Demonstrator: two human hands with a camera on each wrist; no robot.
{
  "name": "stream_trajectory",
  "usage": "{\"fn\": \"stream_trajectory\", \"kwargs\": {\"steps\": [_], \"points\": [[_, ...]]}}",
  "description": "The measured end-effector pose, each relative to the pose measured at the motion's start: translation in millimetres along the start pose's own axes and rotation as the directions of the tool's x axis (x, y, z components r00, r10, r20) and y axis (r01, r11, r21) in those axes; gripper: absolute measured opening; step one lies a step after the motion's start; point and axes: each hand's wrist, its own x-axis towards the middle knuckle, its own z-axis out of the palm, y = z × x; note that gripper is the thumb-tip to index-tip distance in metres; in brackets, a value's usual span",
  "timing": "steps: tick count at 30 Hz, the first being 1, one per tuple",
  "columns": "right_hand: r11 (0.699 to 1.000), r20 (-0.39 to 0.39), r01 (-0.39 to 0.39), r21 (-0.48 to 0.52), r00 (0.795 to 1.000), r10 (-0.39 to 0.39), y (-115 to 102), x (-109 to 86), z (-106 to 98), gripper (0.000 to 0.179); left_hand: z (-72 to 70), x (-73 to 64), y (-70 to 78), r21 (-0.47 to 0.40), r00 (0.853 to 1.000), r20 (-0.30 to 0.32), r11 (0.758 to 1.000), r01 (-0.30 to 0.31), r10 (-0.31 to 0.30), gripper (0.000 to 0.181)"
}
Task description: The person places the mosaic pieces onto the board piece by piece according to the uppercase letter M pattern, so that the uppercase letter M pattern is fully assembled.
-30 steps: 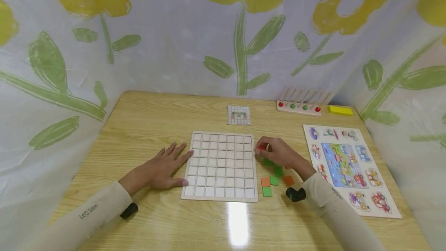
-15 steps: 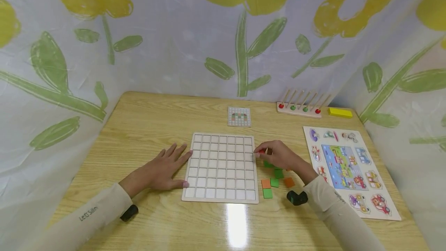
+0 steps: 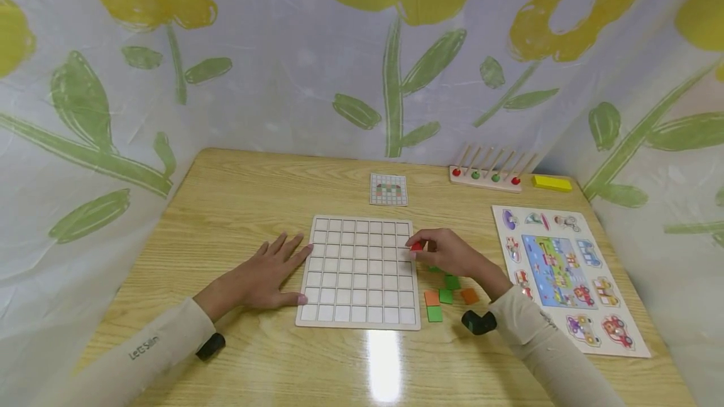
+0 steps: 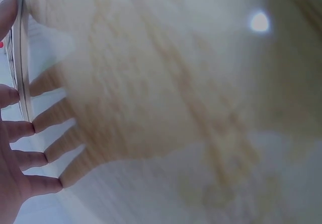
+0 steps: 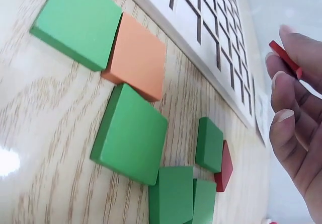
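Right hand (image 3: 447,251): your grip pinches the red tile (image 3: 416,247).
Red tile: at the board's (image 3: 359,272) right edge.
Left hand (image 3: 263,276): your grip lies spread, touching the board's left edge.
Loose tiles (image 3: 445,296): on the surface (image 3: 243,196), right of the board.

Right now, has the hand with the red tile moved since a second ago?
Yes. Against the grid board, the right hand pinching the red tile has moved left in the head view and now overlaps the board's right edge.
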Motion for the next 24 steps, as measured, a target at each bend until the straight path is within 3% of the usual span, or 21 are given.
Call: {"fn": "stream_trajectory", "kwargs": {"steps": [7,16,24], "points": [[1.000,0.027,0.016,-0.002,0.999,-0.016,-3,2.7,2,0.032,-1.8,-0.3,0.5,-0.014,1.000,0.013,1.000,0.001,-0.001,0.097],[1.000,-0.003,0.028,0.008,1.000,-0.028,-6,3.4,8,0.022,-2.9,-1.0,2.3,-0.002,1.000,0.028,1.000,0.004,-0.004,0.097],[1.000,-0.017,0.016,-0.009,1.000,-0.016,-8,4.8,11,0.029,-1.3,-0.1,2.3,0.001,1.000,0.019,1.000,0.000,0.000,0.097]]}}
